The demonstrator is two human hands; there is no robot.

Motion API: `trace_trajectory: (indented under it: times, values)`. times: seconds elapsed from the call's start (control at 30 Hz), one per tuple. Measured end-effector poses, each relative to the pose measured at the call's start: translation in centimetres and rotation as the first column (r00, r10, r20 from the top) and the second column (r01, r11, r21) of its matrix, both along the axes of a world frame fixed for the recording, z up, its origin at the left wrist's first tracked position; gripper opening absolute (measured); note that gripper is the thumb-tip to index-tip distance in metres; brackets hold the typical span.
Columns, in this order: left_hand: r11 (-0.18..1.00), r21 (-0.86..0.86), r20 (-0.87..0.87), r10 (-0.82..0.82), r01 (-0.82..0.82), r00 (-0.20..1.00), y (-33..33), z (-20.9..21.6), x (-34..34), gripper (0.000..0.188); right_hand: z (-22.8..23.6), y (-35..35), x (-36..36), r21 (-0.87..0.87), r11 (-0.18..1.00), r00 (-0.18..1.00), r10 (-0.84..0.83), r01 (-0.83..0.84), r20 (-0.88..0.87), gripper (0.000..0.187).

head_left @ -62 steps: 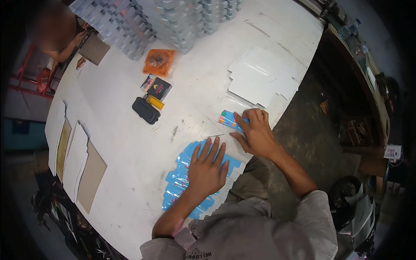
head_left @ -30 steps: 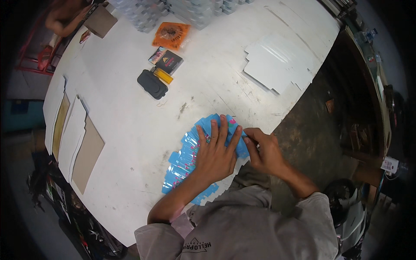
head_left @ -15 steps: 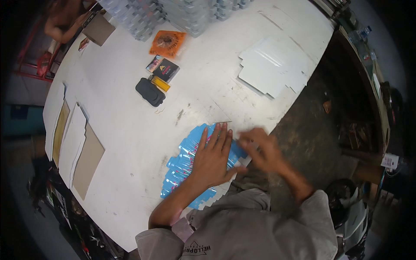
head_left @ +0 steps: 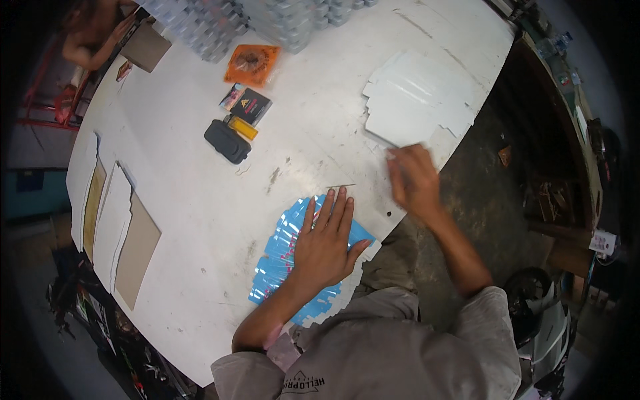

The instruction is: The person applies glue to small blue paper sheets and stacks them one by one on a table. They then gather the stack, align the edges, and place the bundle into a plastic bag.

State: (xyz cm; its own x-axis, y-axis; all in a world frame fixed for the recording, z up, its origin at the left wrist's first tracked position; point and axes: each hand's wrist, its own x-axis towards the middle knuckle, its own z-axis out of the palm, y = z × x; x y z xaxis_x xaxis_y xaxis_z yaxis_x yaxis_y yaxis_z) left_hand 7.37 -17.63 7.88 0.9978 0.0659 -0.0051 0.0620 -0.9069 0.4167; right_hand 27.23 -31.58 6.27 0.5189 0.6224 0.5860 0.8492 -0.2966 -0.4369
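Blue printed card blanks (head_left: 279, 250) are laid in an overlapping fan on a white table (head_left: 190, 220), at the edge nearest the person. At the left, grey-brown board (head_left: 140, 257) is partly covered by white sheets (head_left: 110, 230); toward the far side, a brown box (head_left: 145, 47) is seen beside a co-worker's arm (head_left: 80, 55). Farther right, a dark case (head_left: 227, 141), a yellow lighter (head_left: 243, 127) and a dark pack (head_left: 253, 105) are grouped together, with an orange packet (head_left: 251, 65) placed beyond them, near tall grey stacks (head_left: 283, 27). The blue blanks are partly covered by the left hand (head_left: 325, 247), laid flat, its fingers outstretched, slightly parted and gripping nothing. To its right, the right hand (head_left: 415, 180), blurred, is held by the lower edge of a white pile (head_left: 420, 100); its fingers are bent toward the thumb, and whether anything is pinched or the pile is touched cannot be told.
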Motion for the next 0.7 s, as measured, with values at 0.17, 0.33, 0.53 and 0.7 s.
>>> trace_trajectory:
  times: [0.17, 0.33, 0.53, 0.7]
  values:
    - [1.0, -0.014, 0.044, 0.011, -0.011, 0.999, -0.2, -0.5, -0.4, 0.071, 0.6, -0.3, 4.4, -0.286, 0.952, 0.982, -0.057, 0.108, 0.182, 0.052]
    - [0.999, -0.013, 0.092, 0.033, -0.031, 0.995, -0.2, -0.8, -0.7, 0.065, 0.3, -0.9, 0.7, -0.176, 0.983, 0.982, 0.01, -0.044, -0.189, 0.042]
    - [0.999, 0.026, 0.082, 0.016, -0.018, 0.997, 0.0, -0.8, 0.0, 0.06, -0.1, 0.0, -3.6, -0.183, 0.975, 0.938, 0.055, -0.123, -0.341, 0.033]
    - [0.997, -0.049, 0.044, 0.053, -0.051, 0.998, -0.2, -1.1, -0.4, 0.06, 0.7, 0.2, -3.6, -0.357, 0.921, 0.983, 0.178, -0.154, 0.037, 0.049]
